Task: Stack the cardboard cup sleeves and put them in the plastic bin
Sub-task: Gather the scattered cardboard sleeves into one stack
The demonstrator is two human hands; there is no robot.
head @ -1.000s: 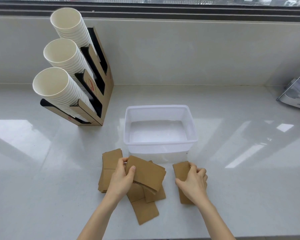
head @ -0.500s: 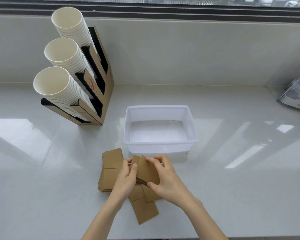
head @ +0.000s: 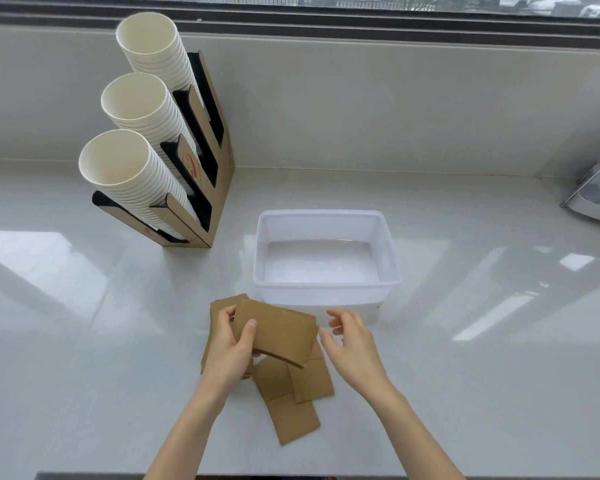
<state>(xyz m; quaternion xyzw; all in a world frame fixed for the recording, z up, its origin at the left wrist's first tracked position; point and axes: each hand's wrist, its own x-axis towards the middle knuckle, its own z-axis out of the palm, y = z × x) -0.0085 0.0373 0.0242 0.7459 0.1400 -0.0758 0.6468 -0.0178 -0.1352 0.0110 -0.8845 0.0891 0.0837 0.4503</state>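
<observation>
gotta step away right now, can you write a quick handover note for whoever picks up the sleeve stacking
Left hand: gripping a small stack of sleeves, held just above the counter.
Right hand: open and empty, beside the stack's right edge.
Loose sleeves lie overlapped on the counter beneath the hands; a few more sit behind the left hand.
Plastic bin: empty, just beyond the hands.
Done: a few sleeves gathered.
Left: collect the rest, square the stack, place it in the bin.

Brown sleeves (head: 278, 336), translucent white bin (head: 326, 287)
</observation>
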